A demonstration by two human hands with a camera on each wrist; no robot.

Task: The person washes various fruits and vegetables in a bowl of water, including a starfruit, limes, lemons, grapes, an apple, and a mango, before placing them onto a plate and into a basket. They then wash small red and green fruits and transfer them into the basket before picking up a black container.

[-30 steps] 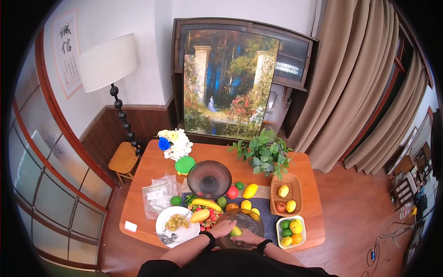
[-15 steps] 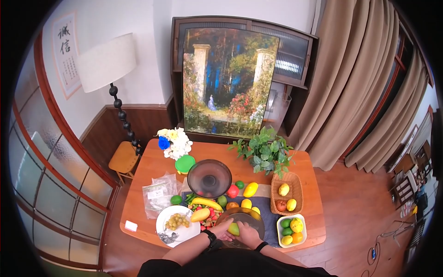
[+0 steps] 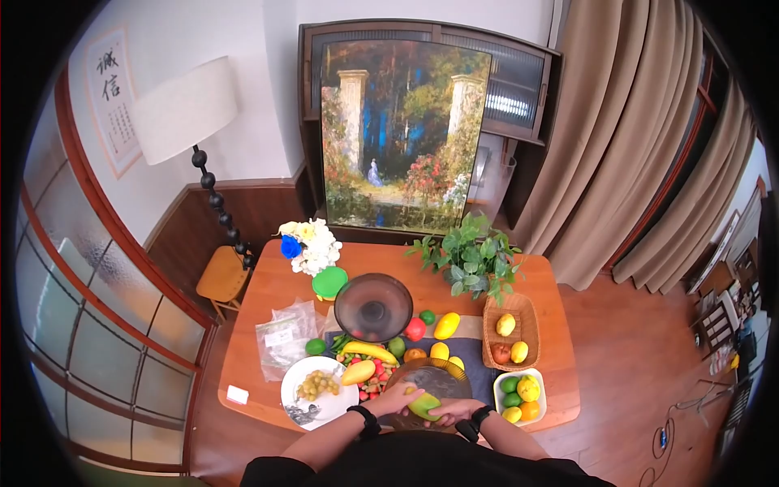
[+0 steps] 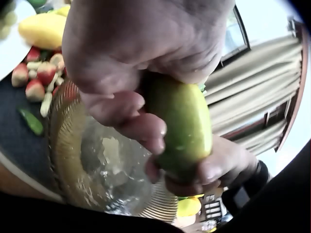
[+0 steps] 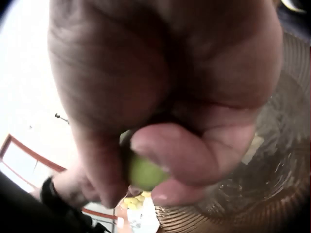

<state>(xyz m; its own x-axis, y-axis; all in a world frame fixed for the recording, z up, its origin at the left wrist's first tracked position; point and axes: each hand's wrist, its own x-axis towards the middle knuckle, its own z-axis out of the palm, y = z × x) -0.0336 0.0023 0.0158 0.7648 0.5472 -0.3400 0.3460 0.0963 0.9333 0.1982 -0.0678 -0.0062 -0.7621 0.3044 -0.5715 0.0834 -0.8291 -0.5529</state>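
Note:
A green, yellowish oval fruit point(image 3: 423, 404) is held between both hands above a ribbed amber glass bowl point(image 3: 454, 375) with water in it. The left hand point(image 3: 395, 399) grips one end, its fingers curled round the skin in the left wrist view. At the other end the right hand point(image 3: 456, 411) pinches the fruit with thumb and fingers; in the right wrist view only a green part point(image 5: 146, 172) shows past the fingers. The fruit looks wet in the left wrist view.
Left of the bowl are a white plate point(image 3: 290, 391) with grapes, a mango point(image 3: 358, 373) and strawberries. Behind stands a dark round bowl point(image 3: 373, 292). On the right are a wicker basket point(image 3: 531, 312) and a pale tray point(image 3: 542, 412) with fruit.
The fruit has been turned and shows more of its side between the hands. The right hand has shifted to the right, its fingers now at the fruit's far end. The head view has tilted slightly.

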